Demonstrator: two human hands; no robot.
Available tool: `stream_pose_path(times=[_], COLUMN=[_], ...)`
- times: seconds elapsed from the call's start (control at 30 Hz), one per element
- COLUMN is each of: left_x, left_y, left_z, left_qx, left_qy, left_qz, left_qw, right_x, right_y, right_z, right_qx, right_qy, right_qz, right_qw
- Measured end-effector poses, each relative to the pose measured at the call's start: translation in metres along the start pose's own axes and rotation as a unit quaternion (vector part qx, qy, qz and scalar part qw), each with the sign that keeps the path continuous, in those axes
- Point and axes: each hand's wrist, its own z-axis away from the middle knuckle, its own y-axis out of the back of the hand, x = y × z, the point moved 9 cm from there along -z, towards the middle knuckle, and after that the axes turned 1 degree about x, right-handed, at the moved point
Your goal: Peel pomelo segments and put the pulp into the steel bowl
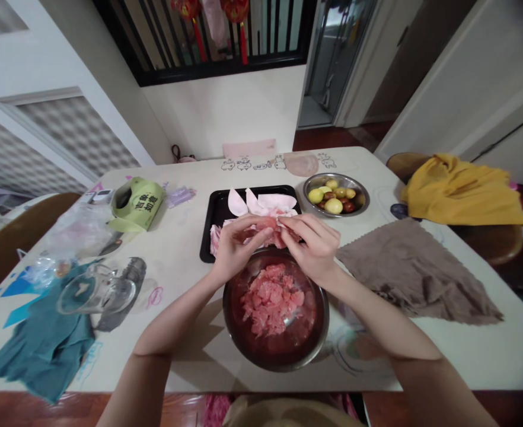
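My left hand (239, 244) and my right hand (311, 242) meet above the near edge of a black tray (206, 237). Between their fingertips they grip a pink pomelo segment (267, 224); the right fingers pinch at a whitish bit of its skin. Right below, a steel bowl (279, 360) holds a heap of peeled pink pomelo flesh (273, 302). Wedges of pale pink pomelo rind (270, 201) lie in the tray, with scraps of membrane (214, 237) at its left side. The hands partly hide what else is in the tray.
A steel bowl of small green and red fruits (332, 204) stands behind right. Rightward lie a brown cloth (417, 267) and a yellow garment (457, 190) over a chair. On the left are a glass pitcher (105, 290), a teal cloth (48, 350) and a green bag (139, 201).
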Motion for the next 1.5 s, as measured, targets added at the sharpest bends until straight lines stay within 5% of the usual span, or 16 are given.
stream_pose_path(times=[0.23, 0.47, 0.8, 1.07, 1.4, 1.5], left_x=[0.014, 0.012, 0.030, 0.042, 0.004, 0.005], left_y=[0.013, 0.012, 0.000, -0.006, 0.007, 0.002], left_z=[-0.001, 0.002, 0.005, 0.008, -0.007, -0.009], left_qx=[0.047, 0.047, 0.000, -0.012, -0.026, -0.083], left_qy=[-0.016, -0.016, -0.115, -0.187, 0.022, 0.042], left_qz=[-0.038, -0.115, -0.199, -0.242, -0.058, -0.075], left_qw=[0.998, 0.992, 0.973, 0.952, 0.998, 0.993], right_x=[0.012, -0.010, -0.019, -0.014, 0.031, 0.054], right_y=[0.001, 0.003, 0.002, -0.003, -0.009, -0.020], right_z=[-0.003, -0.002, 0.002, 0.001, -0.003, 0.000], right_qx=[0.011, 0.004, 0.014, -0.010, -0.014, -0.039], right_qy=[-0.076, 0.016, 0.139, 0.103, -0.055, -0.130], right_qz=[-0.086, -0.036, 0.056, 0.041, -0.007, -0.036], right_qw=[0.993, 0.999, 0.989, 0.994, 0.998, 0.990])
